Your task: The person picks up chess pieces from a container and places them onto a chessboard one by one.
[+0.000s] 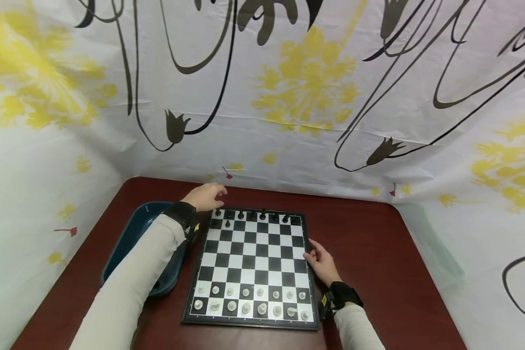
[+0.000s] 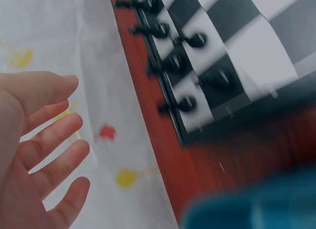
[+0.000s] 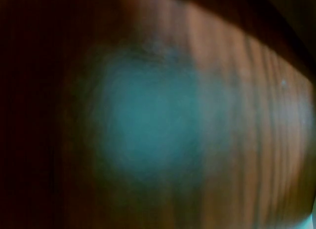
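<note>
A black-framed chessboard (image 1: pixel 250 250) lies on the table. My left hand (image 1: pixel 205 196) hovers at its far left corner, fingers spread and loosely bent. Nothing is between them in the left wrist view. Dark chess pieces stand along the far row; a dark pawn (image 1: pixel 227 224) is one row nearer. The left wrist view shows another dark piece (image 2: pixel 217 78) beside the corner piece (image 2: pixel 186 103). White chess pieces (image 1: pixel 262 308) fill the two near rows. My right hand (image 1: pixel 323 262) rests at the board's right edge, thumb and fingers touching the frame. The right wrist view is blurred.
A dark teal tray (image 1: pixel 113 257) stands left of the board, partly behind my left forearm; its contents are mostly hidden. The reddish-brown table (image 1: pixel 367 253) extends to the right. A patterned white cloth (image 1: pixel 253 160) hangs behind and at both sides.
</note>
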`<state>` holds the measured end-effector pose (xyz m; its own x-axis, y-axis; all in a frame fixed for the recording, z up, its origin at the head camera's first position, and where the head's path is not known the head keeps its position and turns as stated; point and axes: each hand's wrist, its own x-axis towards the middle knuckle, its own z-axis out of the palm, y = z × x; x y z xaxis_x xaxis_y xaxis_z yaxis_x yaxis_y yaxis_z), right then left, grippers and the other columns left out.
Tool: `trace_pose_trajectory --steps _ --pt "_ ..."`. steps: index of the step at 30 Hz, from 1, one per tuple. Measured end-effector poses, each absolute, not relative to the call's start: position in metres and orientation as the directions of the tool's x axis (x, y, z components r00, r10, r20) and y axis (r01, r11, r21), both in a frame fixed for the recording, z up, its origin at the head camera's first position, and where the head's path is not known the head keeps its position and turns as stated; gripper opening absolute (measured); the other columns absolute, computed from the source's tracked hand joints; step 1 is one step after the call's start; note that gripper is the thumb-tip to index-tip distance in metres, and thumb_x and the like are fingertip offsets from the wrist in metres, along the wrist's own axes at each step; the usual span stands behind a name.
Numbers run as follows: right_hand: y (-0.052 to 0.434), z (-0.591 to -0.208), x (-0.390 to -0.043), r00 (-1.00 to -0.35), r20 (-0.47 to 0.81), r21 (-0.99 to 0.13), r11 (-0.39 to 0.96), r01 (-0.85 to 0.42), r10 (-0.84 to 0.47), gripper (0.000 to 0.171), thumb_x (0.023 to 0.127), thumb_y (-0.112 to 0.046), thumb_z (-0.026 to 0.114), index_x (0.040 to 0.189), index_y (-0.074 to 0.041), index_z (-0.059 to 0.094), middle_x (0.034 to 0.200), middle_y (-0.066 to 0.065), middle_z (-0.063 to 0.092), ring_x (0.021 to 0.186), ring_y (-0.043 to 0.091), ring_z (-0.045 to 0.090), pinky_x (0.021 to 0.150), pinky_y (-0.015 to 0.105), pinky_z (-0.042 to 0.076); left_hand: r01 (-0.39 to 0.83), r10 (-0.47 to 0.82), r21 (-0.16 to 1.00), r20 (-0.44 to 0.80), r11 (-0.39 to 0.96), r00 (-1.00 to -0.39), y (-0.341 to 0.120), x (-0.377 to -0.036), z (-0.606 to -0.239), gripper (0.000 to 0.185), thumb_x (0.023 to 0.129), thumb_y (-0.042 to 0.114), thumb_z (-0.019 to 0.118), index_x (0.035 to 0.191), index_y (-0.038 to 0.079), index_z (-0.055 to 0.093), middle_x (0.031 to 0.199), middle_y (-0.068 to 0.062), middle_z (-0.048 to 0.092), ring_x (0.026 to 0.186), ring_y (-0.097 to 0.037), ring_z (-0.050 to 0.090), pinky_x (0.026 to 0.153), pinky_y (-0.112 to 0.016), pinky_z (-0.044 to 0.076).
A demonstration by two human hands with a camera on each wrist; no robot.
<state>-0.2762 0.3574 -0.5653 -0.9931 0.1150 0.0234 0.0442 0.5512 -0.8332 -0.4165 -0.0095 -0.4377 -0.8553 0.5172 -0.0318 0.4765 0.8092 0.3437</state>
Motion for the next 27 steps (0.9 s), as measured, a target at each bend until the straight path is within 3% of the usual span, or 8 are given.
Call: trace_pose_trajectory --steps 17,23,27 --pt "0.359 -0.566 -0.275 -0.996 0.013 -0.811 0.583 0.044 0.093 0.050 0.085 -0.020 0.063 0.129 -0.002 0.046 0.074 0.003 0.048 0.060 0.008 0.042 0.058 0.022 0.034 0.420 0.454 0.288 -0.056 0.860 -0.889 -0.107 -0.378 -0.419 0.035 0.083 0.014 0.062 0.115 0.000 0.056 0.110 -0.017 0.056 0.101 -0.030 0.054 0.083 -0.046 0.044" --pt "0.358 -0.568 -0.270 -0.988 0.145 -0.836 0.540 -0.094 0.052 0.051 0.085 -0.028 0.063 0.125 -0.001 0.049 0.070 0.001 0.048 0.058 0.008 0.041 0.054 0.022 0.032 0.393 0.441 0.330 -0.082 0.858 -0.894 -0.123 -0.366 -0.432 0.035 0.083 0.015 0.062 0.114 -0.001 0.057 0.109 -0.017 0.056 0.100 -0.031 0.054 0.082 -0.046 0.044" --pt "0.357 -0.567 -0.271 -0.990 0.131 -0.836 0.543 -0.078 0.059 0.051 0.085 -0.027 0.063 0.126 -0.002 0.048 0.070 0.001 0.048 0.059 0.008 0.041 0.054 0.022 0.032 0.388 0.455 0.373 -0.108 0.843 -0.884 -0.128 -0.356 -0.450 0.034 0.084 0.015 0.062 0.113 -0.001 0.058 0.110 -0.018 0.058 0.102 -0.033 0.054 0.082 -0.046 0.045"
